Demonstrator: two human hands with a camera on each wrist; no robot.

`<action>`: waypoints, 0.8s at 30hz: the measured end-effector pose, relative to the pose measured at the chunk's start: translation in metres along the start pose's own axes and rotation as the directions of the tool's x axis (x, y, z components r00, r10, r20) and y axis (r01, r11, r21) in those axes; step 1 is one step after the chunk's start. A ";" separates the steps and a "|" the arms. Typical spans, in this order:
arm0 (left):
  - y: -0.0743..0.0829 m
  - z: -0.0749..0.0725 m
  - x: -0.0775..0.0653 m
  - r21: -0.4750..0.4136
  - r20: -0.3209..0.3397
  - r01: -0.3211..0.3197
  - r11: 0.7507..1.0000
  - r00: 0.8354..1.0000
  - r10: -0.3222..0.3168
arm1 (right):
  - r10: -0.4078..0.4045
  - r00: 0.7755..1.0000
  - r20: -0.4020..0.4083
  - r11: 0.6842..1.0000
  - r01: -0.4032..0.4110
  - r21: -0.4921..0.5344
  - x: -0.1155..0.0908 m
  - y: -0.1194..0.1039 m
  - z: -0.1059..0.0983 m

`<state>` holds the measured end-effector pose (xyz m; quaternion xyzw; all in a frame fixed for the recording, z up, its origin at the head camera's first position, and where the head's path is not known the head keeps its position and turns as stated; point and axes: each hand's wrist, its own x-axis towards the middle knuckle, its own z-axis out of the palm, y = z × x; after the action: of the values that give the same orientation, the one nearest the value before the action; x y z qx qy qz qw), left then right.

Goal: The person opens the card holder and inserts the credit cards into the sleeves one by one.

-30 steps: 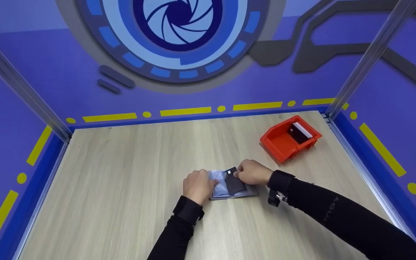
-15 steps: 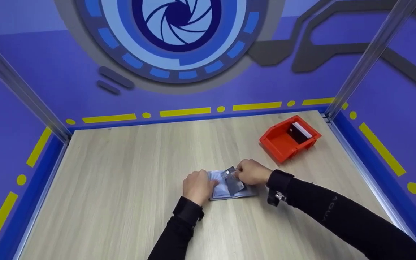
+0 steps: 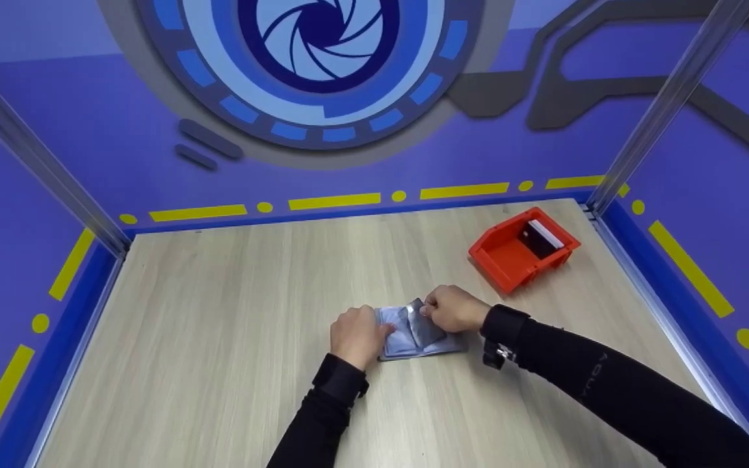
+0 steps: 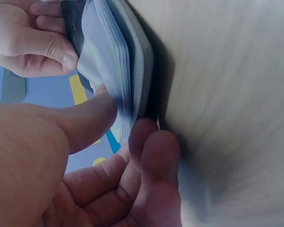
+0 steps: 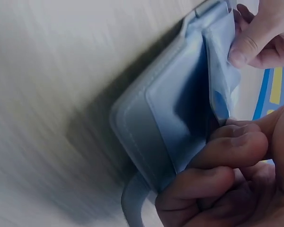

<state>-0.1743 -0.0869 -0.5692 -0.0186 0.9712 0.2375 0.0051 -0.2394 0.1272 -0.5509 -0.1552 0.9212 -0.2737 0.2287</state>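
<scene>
A grey card wallet lies spread on the table, its clear plastic sleeves stacked inside. My left hand grips its left side. In the left wrist view the thumb rests on the sleeves and the fingertips are at the wallet's outer edge. At the wallet's far side, my right hand pinches a dark card with thumb and fingers. The card leans over the sleeves; whether its lower end sits inside one, I cannot tell. The right wrist view shows the stitched grey cover and a strap.
A red bin stands at the back right of the wooden table, holding a dark piece with a white edge. Blue printed walls close off the back and sides.
The dark card has tilted in my right hand and now looks shiny grey, its lower end slightly further right. Both hands stay almost where they were.
</scene>
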 end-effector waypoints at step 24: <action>0.000 0.001 0.001 0.013 -0.004 -0.001 1.000 1.000 0.001 | 0.030 0.999 -0.044 0.999 -0.029 0.029 0.000 -0.001 0.006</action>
<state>-0.1755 -0.0869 -0.5700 -0.0186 0.9727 0.2314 0.0033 -0.2361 0.1234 -0.5547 -0.1323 0.9243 -0.2869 0.2143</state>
